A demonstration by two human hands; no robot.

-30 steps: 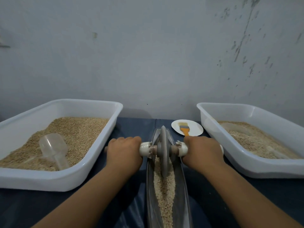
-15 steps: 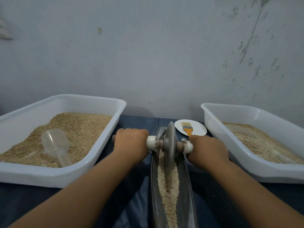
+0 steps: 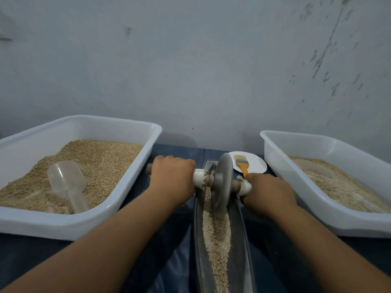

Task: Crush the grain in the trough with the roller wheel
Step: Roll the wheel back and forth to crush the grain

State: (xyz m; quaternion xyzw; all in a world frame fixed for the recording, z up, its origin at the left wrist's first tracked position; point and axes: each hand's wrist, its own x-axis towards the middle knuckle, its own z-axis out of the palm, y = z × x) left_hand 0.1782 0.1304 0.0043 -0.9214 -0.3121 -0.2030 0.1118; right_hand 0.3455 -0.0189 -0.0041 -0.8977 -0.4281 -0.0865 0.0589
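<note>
Mid-task, roughly. Left hand clenched round left end of axle; right hand clenched round right end. Wheel sits upright in trough, tilted slightly, at far end near the wall. Grain lies along trough floor between wheel and camera, with a groove down the middle; looks partly broken, plenty of coarse bits left, though too fine to grade from here. Some grain piled against left side of wheel. Judgement: several more back-and-forth passes needed, next one pulling toward the body. Left tray holds whole grain and a clear scoop; right tray holds paler grain. Brush lies on small plate behind right hand, untouched. All on dark table.
</note>
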